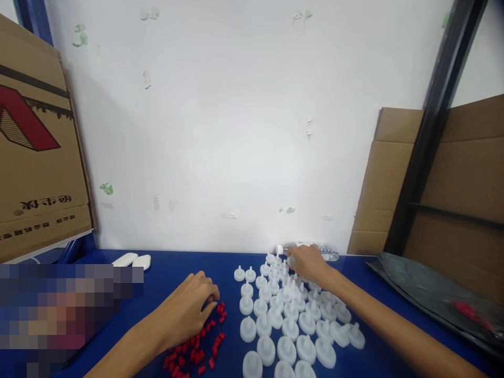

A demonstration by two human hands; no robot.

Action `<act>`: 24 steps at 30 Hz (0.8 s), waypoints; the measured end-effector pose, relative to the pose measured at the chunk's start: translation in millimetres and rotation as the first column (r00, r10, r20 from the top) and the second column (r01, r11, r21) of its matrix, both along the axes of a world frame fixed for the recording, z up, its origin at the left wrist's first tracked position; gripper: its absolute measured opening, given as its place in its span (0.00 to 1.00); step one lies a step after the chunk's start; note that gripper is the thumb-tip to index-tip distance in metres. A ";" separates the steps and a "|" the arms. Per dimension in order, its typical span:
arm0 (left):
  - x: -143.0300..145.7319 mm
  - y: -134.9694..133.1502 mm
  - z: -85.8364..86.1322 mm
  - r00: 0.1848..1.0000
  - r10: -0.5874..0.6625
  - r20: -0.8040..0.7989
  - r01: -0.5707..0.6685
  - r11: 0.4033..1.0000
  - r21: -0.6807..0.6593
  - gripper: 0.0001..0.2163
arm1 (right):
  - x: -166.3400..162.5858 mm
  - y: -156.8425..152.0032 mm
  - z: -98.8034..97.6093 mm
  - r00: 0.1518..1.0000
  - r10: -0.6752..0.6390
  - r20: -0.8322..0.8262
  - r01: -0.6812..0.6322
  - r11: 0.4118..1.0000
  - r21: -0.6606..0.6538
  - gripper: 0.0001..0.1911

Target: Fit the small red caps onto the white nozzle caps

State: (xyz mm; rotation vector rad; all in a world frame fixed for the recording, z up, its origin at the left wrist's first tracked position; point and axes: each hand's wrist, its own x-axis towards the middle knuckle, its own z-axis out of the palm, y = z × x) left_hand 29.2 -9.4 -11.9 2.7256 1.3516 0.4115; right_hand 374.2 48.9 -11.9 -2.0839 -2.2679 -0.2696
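My left hand (191,303) hovers over the left part of the table, its fingers curled and the thumb close to the index finger. Whatever may be between those tips is too small to make out. Small red plastic caps (192,344) lie scattered under and beside it. At the far end of a large group of white translucent nozzle caps (290,328), my right hand (309,262) has its fingers closed around a white nozzle cap (291,261), partly hidden by the fingertips. Most of the nozzle caps stand with their spouts up.
A clear plastic bottle (328,253) lies against the wall behind my right hand. Two white rounded objects (142,262) rest at the back left of the blue table (169,265). A dark plastic bag (429,294) lies on the right. Cardboard (43,157) stands at the left side.
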 end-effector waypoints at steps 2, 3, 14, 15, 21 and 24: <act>-0.1 -0.3 0.4 1.000 -0.011 -0.012 0.011 1.000 0.004 0.11 | 0.5 -0.4 1.1 1.000 -0.022 0.002 0.022 1.000 -0.006 0.19; -0.2 -0.5 1.0 1.000 -0.011 -0.014 0.011 1.000 0.003 0.11 | 1.5 -0.9 2.5 1.000 -0.028 -0.002 0.028 1.000 -0.004 0.18; -5.2 1.6 5.9 1.000 0.013 0.008 -0.012 0.997 -0.073 0.05 | 19.9 -66.3 26.8 0.959 0.203 -0.198 -0.127 0.932 0.338 0.17; -4.1 1.9 5.0 1.000 0.010 0.006 -0.010 0.997 -0.071 0.05 | 17.5 -74.2 24.1 0.951 0.241 -0.194 -0.153 0.911 0.384 0.18; 4.7 0.0 0.5 0.999 -0.038 -0.022 0.037 0.998 -0.050 0.06 | -5.5 -99.8 10.7 0.793 0.601 0.099 -0.500 0.548 0.670 0.17; 6.1 -1.2 0.1 0.999 -0.032 -0.023 0.032 0.999 0.003 0.07 | -16.9 -107.3 10.1 0.743 0.648 0.167 -0.571 0.483 0.663 0.18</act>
